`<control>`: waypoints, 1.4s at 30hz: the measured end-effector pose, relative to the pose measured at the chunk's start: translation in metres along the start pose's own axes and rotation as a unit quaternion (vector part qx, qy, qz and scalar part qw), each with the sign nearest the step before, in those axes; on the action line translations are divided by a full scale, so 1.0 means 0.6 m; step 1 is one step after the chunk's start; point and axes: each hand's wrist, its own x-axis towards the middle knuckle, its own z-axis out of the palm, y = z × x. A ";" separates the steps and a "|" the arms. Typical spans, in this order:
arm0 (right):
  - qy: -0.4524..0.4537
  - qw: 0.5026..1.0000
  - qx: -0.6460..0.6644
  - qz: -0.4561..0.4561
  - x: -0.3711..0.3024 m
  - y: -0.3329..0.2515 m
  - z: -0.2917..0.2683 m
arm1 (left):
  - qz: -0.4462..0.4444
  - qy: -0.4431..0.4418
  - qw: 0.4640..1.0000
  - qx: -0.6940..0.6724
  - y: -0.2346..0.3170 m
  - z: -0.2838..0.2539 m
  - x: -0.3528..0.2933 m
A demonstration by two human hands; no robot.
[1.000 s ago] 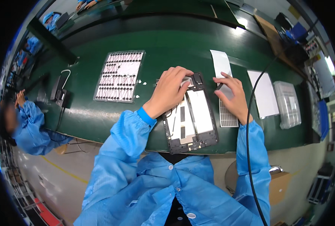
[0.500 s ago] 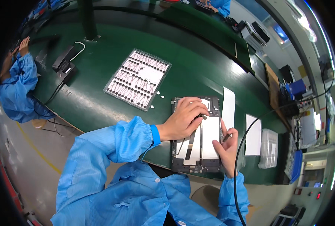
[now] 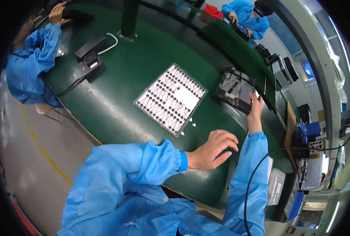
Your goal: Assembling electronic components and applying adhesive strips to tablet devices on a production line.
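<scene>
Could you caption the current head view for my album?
Right hand holding an opened tablet at a green workbench; left hand, empty, near a tray of small wired parts.

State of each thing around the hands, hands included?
Black flat rectangular device: uncovered, insides showing, motion-blurred
Right hand: holding the device by its edge
Left hand: holding nothing, loosely curled
Clear flat plastic tray: partly filled with black round wired parts

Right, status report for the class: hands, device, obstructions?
Right hand gripping opened tablet at its edge. Left hand empty, curled over bench. Black cable crosses in front of right sleeve.
</scene>
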 end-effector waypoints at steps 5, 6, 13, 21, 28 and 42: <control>0.120 0.980 -0.110 -0.112 0.158 0.107 0.008 | 0.028 -0.048 0.997 -0.057 0.007 0.025 0.010; 0.167 0.965 -0.136 -0.149 0.170 0.115 0.006 | 0.039 -0.052 0.996 -0.064 0.009 0.030 0.016; -0.198 0.920 -0.244 -0.235 -0.005 -0.012 -0.066 | 0.098 -0.066 0.992 -0.042 0.029 -0.024 0.015; -0.174 0.889 -0.385 -0.178 -0.265 -0.043 -0.370 | 0.547 0.221 0.783 -0.196 0.293 -0.060 0.046; -0.106 0.885 -0.397 -0.219 -0.302 -0.039 -0.348 | 0.481 0.159 0.801 -0.319 0.387 0.018 0.068; -0.092 0.887 -0.379 -0.248 -0.309 -0.044 -0.337 | 0.505 0.086 0.826 -0.233 0.387 -0.010 0.055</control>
